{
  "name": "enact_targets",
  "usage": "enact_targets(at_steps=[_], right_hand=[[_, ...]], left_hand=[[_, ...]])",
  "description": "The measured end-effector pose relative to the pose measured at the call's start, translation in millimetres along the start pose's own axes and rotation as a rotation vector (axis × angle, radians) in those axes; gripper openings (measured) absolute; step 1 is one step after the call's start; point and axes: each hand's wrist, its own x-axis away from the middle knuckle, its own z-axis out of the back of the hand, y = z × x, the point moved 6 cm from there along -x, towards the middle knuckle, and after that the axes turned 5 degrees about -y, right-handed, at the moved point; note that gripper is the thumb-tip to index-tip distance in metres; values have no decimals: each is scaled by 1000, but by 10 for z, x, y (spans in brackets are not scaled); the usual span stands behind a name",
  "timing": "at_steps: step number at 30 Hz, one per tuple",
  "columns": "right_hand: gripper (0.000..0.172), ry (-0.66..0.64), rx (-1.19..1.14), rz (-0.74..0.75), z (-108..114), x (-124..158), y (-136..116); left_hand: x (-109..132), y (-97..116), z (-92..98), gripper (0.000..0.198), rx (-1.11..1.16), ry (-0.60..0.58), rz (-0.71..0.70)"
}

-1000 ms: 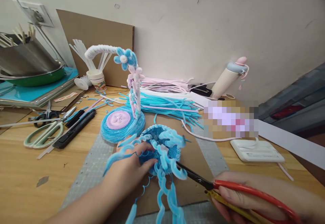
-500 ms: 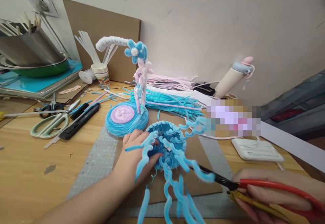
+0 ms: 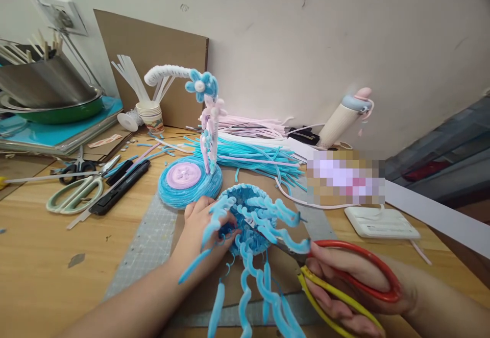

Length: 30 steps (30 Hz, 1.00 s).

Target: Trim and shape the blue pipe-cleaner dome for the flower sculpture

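A round, hollow blue pipe-cleaner piece [image 3: 264, 241] sits low in the middle, its open side facing me and wavy strands [image 3: 245, 297] trailing from it. My left hand [image 3: 202, 231] grips its left rim, fingertips partly inside the hollow. In my right hand [image 3: 337, 287] are scissors [image 3: 356, 248] with one red and one yellow handle, their dark blades reaching into the hollow among the strands. Strands cover the blade tips. Just behind stands a blue round base [image 3: 172, 195] with a lilac centre and an upright, flower-covered stem [image 3: 210, 139] curving left.
Blue pipe cleaners [image 3: 256, 154] lie in a bundle behind the piece. At left are green-handled scissors [image 3: 76, 195] and a black cutter [image 3: 120, 187]. A white box-like device [image 3: 381, 223] and a tilted bottle [image 3: 340, 121] are at right. Cardboard [image 3: 199, 287] and a cutting mat [image 3: 133, 256] lie underneath.
My right hand has moved left with the scissors, pushing the blades deeper into the blue piece. The handles look wider apart. My left hand keeps its hold, and some strands have shifted.
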Motion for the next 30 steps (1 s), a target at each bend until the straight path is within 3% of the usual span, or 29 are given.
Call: enact_targets(at_steps=[6,24,30], right_hand=[[67,84,92,-50,-90,-125,-42],[65,270,-32,-104,-158,-314,-91],[70,212,-205,-204,-183,-335,-2]], left_hand=[[30,26,3,11,-42,9,-30],[79,52,-19,7,-60,42,-49],[70,68,-19,6,-33,22,-13]])
